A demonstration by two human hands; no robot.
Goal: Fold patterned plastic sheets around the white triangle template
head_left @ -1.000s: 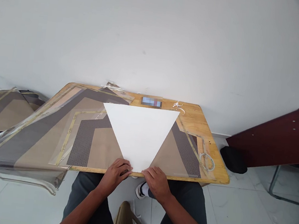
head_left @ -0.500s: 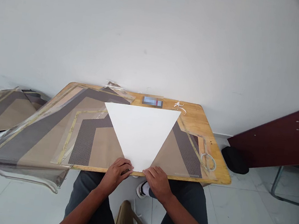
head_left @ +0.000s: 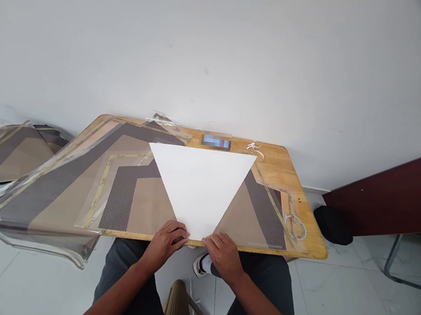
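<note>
A white sheet shaped like a trapezoid (head_left: pixel 199 187), wide at the far side and narrow toward me, lies over patterned brown and grey plastic-covered sheets. My left hand (head_left: pixel 167 241) grips its near left corner at the table's front edge, fingers bent over it. At the near right corner, my right hand (head_left: pixel 222 253) holds the same sheet with curled fingers. Both thumbs are mostly hidden. Under the white piece, a clear plastic-covered sheet (head_left: pixel 153 204) shows on both sides, with a yellow printed border strip.
More plastic-covered sheets (head_left: pixel 45 191) overhang the wooden table (head_left: pixel 281 169) at left. A phone-like object, blurred out (head_left: pixel 216 141), and white scraps (head_left: pixel 253 147) lie at the back. At right are a clear round ring (head_left: pixel 296 228), a dark red board (head_left: pixel 393 200) and a black pad (head_left: pixel 332 225).
The view has shifted very slightly. Both hands keep their places on the white sheet, which looks unmoved on the table.
</note>
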